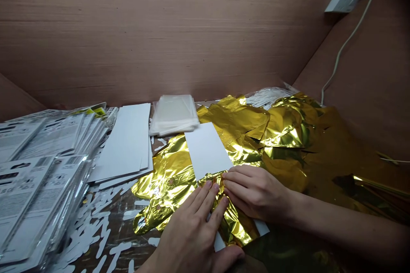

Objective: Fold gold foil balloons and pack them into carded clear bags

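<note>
A flat gold foil balloon (pixel 163 179) lies across a white card (pixel 208 147), with part of the foil folded over the card's near half. My left hand (pixel 195 226) rests on this folded part, fingers stretched out and lying flat. Beside it, my right hand (pixel 251 190) has its fingers bent and pressed together on the foil's edge; its fingertips pinch or press the foil against the card. The card's far end shows bare beyond both hands, and a corner sticks out under my right hand.
Packed printed cards (pixel 28 196) in clear sleeves pile up at the left. Next to them are white card blanks (pixel 124 145) and clear bags (pixel 174 115). More gold foil (pixel 301 136) heaps at the right. White paper cutouts (pixel 102 230) litter the table. A cable (pixel 346 42) hangs along the right wall.
</note>
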Action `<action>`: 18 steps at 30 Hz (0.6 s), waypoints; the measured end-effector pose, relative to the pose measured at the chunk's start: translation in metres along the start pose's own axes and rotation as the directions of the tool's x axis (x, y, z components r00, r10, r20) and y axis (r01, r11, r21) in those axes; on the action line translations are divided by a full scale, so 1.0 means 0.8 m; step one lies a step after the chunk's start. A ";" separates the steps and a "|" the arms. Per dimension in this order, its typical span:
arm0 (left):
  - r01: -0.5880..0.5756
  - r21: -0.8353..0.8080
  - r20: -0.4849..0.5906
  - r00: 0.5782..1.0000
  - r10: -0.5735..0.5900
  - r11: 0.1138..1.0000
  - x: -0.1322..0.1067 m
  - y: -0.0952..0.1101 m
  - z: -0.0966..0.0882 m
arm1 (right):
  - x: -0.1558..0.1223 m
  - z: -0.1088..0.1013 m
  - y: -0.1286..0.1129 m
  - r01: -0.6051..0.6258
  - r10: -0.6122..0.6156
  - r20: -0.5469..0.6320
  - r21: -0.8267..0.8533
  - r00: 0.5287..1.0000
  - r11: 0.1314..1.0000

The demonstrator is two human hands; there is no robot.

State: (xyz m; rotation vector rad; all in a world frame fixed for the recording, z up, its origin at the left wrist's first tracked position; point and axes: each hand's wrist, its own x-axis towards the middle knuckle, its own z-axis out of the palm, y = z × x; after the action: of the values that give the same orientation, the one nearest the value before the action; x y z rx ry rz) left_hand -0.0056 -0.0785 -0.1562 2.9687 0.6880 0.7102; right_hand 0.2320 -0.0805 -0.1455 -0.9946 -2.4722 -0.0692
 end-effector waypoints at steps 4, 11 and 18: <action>0.013 0.010 0.015 1.000 -0.013 1.000 0.000 0.002 0.000 | 0.010 -0.005 -0.001 -0.237 0.240 -0.024 0.098 0.970 0.967; 0.066 -0.024 0.089 0.994 -0.063 0.998 0.005 0.007 -0.012 | 0.037 -0.007 0.028 -0.700 0.786 0.140 0.566 0.602 0.435; 0.067 -0.029 0.128 0.990 -0.063 0.997 0.005 0.010 -0.010 | 0.047 -0.018 0.049 -0.650 0.731 0.339 0.737 0.592 0.185</action>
State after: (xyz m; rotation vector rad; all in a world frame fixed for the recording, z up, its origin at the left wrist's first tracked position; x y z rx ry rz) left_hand -0.0027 -0.0848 -0.1461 2.9147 0.7526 0.5188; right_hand 0.2402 -0.0306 -0.1206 -1.4586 -1.3436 1.2137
